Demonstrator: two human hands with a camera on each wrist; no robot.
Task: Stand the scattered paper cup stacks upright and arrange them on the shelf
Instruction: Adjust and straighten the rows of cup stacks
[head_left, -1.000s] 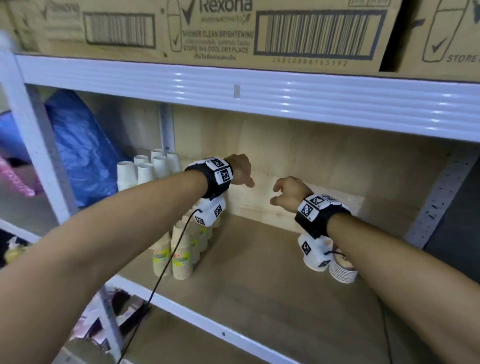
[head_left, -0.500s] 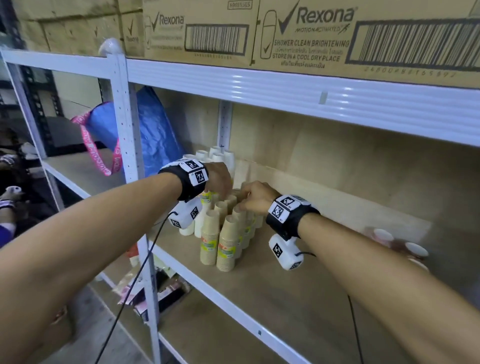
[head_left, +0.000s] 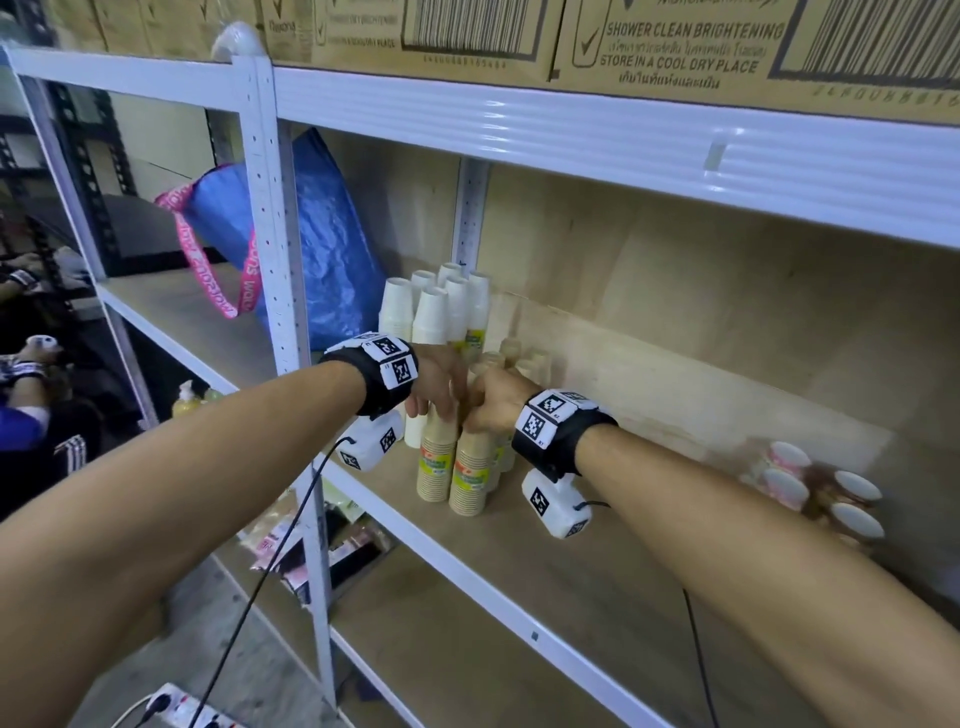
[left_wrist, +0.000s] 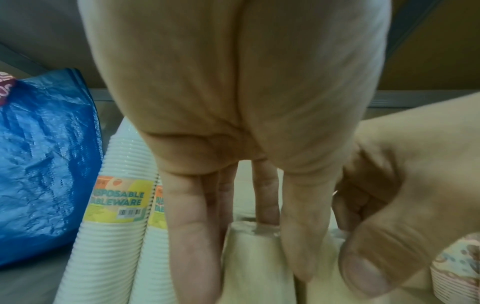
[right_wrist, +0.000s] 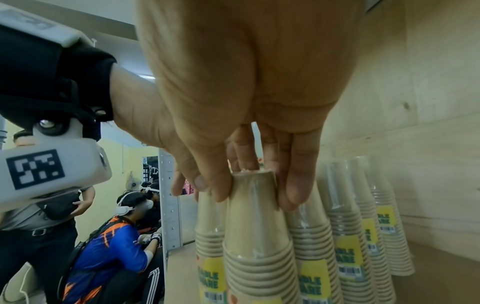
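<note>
Upright cup stacks (head_left: 457, 467) on shelf (head_left: 571, 582), right of bag (head_left: 322, 249).

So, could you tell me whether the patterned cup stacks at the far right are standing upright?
No: the patterned cup stacks lie on their sides, open rims facing outward.

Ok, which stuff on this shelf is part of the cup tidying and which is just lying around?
Part of the job:
- brown paper cup stacks, gripped by the left hand and right hand
- white cup stacks
- patterned cup stacks lying on their sides
- shelf

Just lying about:
- blue bag
- Rexona cartons
- power strip
</note>
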